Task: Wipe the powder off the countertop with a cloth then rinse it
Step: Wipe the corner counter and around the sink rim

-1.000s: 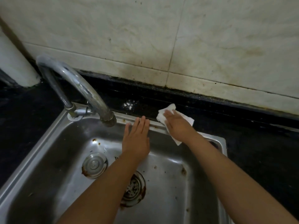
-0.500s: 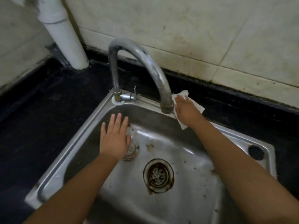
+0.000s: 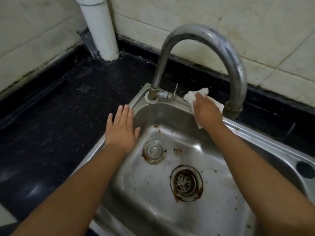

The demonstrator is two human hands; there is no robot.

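Note:
A white cloth (image 3: 190,97) lies on the back rim of the steel sink (image 3: 265,133), right of the tap's base. My right hand (image 3: 206,111) presses flat on the cloth with straight fingers, covering its middle. My left hand (image 3: 121,128) hovers flat and empty over the sink's left rim, fingers spread. The black countertop (image 3: 68,120) stretches to the left and along the wall behind the sink. No powder shows plainly on it.
A curved metal tap (image 3: 204,38) arches over the sink, its spout (image 3: 232,109) just right of my right hand, a small lever (image 3: 175,91) at its base. A white pipe (image 3: 100,28) stands in the corner. The basin holds a rusty drain (image 3: 186,183) and a plug (image 3: 153,151).
The view has swung further left. My right hand slid the cloth left along the sink's back rim, under the tap's arch. My left hand moved left from over the basin to the sink's left rim.

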